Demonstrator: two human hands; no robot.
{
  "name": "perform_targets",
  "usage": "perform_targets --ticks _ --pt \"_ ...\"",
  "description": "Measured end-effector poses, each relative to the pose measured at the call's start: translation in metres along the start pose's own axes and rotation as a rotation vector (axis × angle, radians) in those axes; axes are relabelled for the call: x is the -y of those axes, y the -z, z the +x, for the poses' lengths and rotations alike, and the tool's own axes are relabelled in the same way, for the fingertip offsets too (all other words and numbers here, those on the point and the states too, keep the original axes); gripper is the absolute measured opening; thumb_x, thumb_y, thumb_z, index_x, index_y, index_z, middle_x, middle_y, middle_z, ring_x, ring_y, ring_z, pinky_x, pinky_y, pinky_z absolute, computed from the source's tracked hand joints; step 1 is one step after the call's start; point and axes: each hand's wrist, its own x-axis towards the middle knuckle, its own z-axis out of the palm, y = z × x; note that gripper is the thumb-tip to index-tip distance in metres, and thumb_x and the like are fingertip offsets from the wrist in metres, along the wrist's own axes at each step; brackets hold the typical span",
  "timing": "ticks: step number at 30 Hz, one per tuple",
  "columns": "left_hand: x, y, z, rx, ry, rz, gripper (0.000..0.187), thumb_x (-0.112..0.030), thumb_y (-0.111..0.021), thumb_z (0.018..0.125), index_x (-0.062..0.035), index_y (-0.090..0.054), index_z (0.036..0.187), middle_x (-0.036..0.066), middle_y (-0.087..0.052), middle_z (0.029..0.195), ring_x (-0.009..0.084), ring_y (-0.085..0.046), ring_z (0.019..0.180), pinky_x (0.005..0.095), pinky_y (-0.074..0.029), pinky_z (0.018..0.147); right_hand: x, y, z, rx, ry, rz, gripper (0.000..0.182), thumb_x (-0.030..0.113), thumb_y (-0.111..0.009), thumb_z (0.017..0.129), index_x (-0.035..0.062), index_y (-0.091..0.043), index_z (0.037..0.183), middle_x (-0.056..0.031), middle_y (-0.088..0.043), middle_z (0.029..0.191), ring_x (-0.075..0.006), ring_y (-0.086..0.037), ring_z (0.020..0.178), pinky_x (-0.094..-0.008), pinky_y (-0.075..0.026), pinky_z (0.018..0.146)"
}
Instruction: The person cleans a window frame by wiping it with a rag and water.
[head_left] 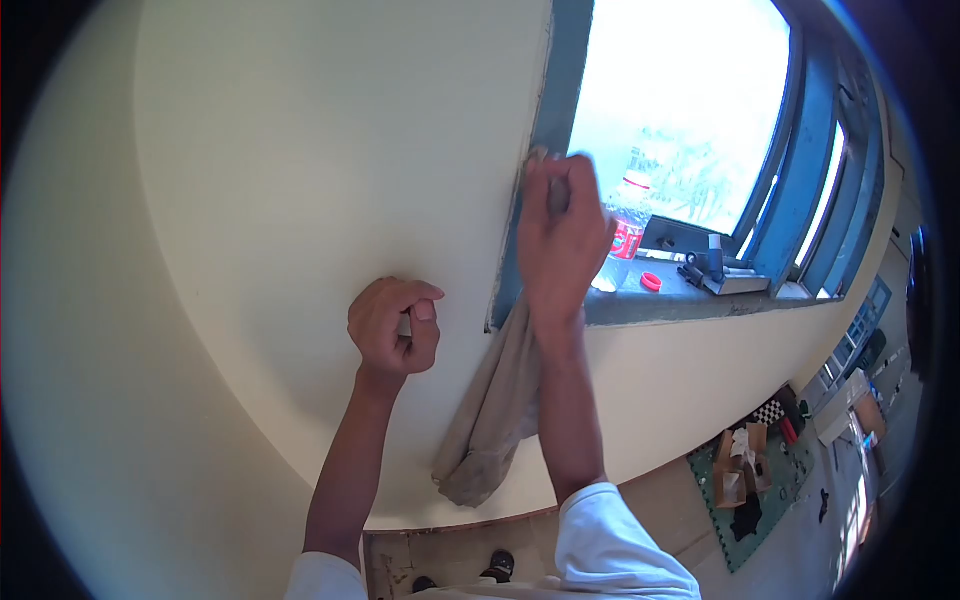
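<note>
My right hand (562, 235) is raised at the left side of the blue window frame (563, 95), its fingers closed on a greyish-brown cloth (490, 420). The cloth hangs below and to the left of that hand, against the wall. Further left, my left hand (395, 325) is held in front of the cream wall (330, 150) with its fingers curled in. A small pale patch shows between its thumb and fingers; I cannot make out whether it is held.
A clear plastic bottle (628, 215) with a red label, a red cap (651, 282) and a dark device (714, 258) are on the window sill (640, 308). On the floor at the lower right, an open cardboard box (733, 487) sits on a green mat (735, 550).
</note>
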Motion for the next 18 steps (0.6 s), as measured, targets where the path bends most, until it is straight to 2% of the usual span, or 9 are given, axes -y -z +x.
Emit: perform_targets --ticks 5,7,8,10,13,14,15,16,18 --pt "-0.001 0.004 0.001 0.009 0.030 -0.029 0.009 -0.006 -0.053 0.083 -0.0040 -0.058 0.076 0.001 -0.049 0.053 0.0117 -0.046 0.044 0.0241 -0.037 0.044 -0.011 0.030 -0.073 0.003 -0.150 0.200 0.010 0.010 -0.058 0.088 0.0079 -0.050 0.085 -0.0077 -0.053 0.058 -0.0185 -0.053 0.044 -0.0326 -0.039 0.042" --pt "-0.002 0.002 -0.005 -0.015 0.068 -0.068 0.013 -0.011 -0.054 0.086 -0.0032 -0.058 0.077 0.003 -0.051 0.055 0.0114 -0.047 0.046 0.0240 -0.037 0.045 0.002 0.063 -0.101 -0.057 -0.547 0.468 0.011 0.014 -0.057 0.090 0.0071 -0.049 0.088 -0.0049 -0.051 0.059 -0.0122 -0.048 0.044 -0.0277 -0.037 0.040" --pt "-0.011 -0.001 -0.017 -0.013 0.187 -0.125 0.018 -0.016 -0.053 0.088 -0.0027 -0.058 0.078 0.003 -0.053 0.057 0.0115 -0.049 0.048 0.0242 -0.038 0.047 0.007 0.080 -0.114 -0.094 -0.750 0.592 0.012 0.015 -0.057 0.091 0.0067 -0.049 0.090 -0.0034 -0.051 0.059 -0.0091 -0.046 0.044 -0.0253 -0.036 0.039" --pt "-0.036 0.000 -0.049 -0.009 0.413 -0.238 0.029 -0.027 -0.051 0.091 -0.0018 -0.059 0.080 0.005 -0.056 0.062 0.0118 -0.052 0.053 0.0247 -0.040 0.050 0.008 0.103 -0.130 -0.194 -0.847 0.680 0.013 0.017 -0.057 0.092 0.0077 -0.048 0.095 -0.0023 -0.050 0.063 -0.0077 -0.046 0.044 -0.0219 -0.035 0.037" --pt "-0.074 -0.015 -0.148 0.454 0.837 -0.553 0.055 -0.051 -0.041 0.091 0.0006 -0.060 0.089 0.010 -0.062 0.085 0.0159 -0.057 0.080 0.0301 -0.043 0.073 -0.002 0.124 -0.137 -0.312 -0.943 0.712 0.017 0.019 -0.057 0.092 0.0070 -0.048 0.099 -0.0029 -0.053 0.068 -0.0075 -0.047 0.047 -0.0208 -0.037 0.038" --pt "-0.087 -0.028 -0.183 0.599 0.950 -0.652 0.056 -0.050 -0.039 0.092 0.0012 -0.060 0.095 0.009 -0.062 0.090 0.0161 -0.057 0.084 0.0317 -0.042 0.079 -0.008 0.127 -0.134 -0.346 -0.952 0.671 0.017 0.018 -0.057 0.091 0.0062 -0.048 0.099 -0.0031 -0.053 0.068 -0.0075 -0.047 0.047 -0.0208 -0.037 0.039" --pt "-0.103 -0.038 -0.224 0.678 1.279 -0.856 0.049 -0.043 -0.042 0.093 0.0020 -0.059 0.101 0.007 -0.062 0.090 0.0168 -0.057 0.088 0.0313 -0.043 0.082 -0.014 0.129 -0.132 -0.380 -0.961 0.632 0.018 0.018 -0.058 0.091 0.0053 -0.048 0.100 -0.0032 -0.053 0.067 -0.0074 -0.047 0.048 -0.0208 -0.037 0.040" --pt "-0.113 -0.037 -0.242 1.092 1.596 -0.791 0.038 -0.030 -0.046 0.092 0.0028 -0.058 0.108 0.008 -0.062 0.094 0.0180 -0.056 0.096 0.0312 -0.041 0.090 -0.022 0.128 -0.134 -0.381 -0.886 0.596 0.019 0.017 -0.060 0.090 0.0047 -0.053 0.103 -0.0029 -0.056 0.070 -0.0073 -0.048 0.051 -0.0203 -0.038 0.042" --pt "-0.134 -0.035 -0.290 1.361 1.815 -1.023 0.040 -0.031 -0.048 0.090 0.0022 -0.055 0.111 0.008 -0.061 0.097 0.0179 -0.055 0.098 0.0315 -0.041 0.090 -0.040 0.129 -0.138 -0.276 -0.832 0.422 0.016 0.012 -0.062 0.088 0.0032 -0.058 0.101 -0.0034 -0.057 0.072 -0.0063 -0.048 0.052 -0.0197 -0.037 0.043"
